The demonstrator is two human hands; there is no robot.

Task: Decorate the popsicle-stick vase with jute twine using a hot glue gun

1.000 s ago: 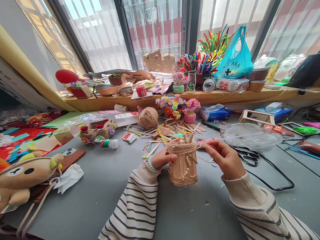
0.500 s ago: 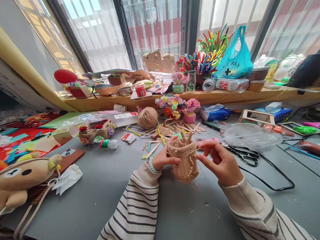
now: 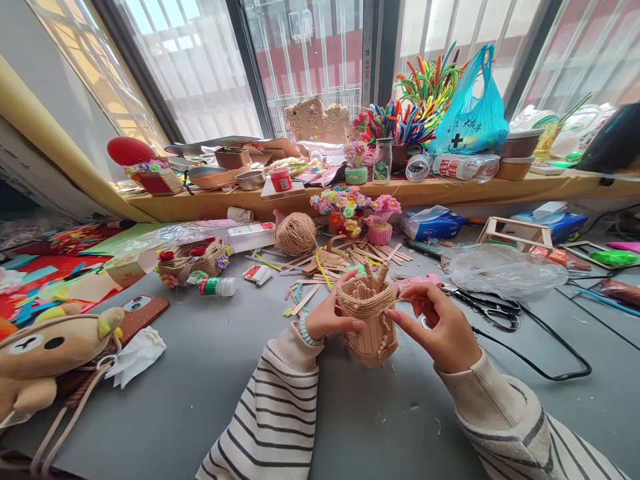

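A small pot point(image 3: 369, 337) of upright wooden craft sticks, with twine wound round its rim and base, is tilted slightly toward me above the grey table. More sticks and twine-wrapped pieces poke out of its mouth, and a beaded strand runs down its right side. My left hand point(image 3: 327, 317) grips the pot's left side, thumb in front, its other fingers hidden behind. At the right rim, my right hand point(image 3: 445, 327) has its thumb pressed on the pot by the strand. Its index finger curls toward the rim's far side, and the other fingers are bent.
Behind the pot lie a twine ball point(image 3: 295, 233) and loose craft sticks point(image 3: 345, 257). Scissors point(image 3: 493, 310), a black cable point(image 3: 550, 373) and a plastic bag point(image 3: 505, 270) are at right. A plush bear point(image 3: 45, 353), a phone point(image 3: 143, 313) and a flower-trimmed basket point(image 3: 190, 263) are at left.
The pot has tipped a little toward me, showing more of its mouth. My right hand has shifted slightly left, bringing its thumb onto the pot near the rim.
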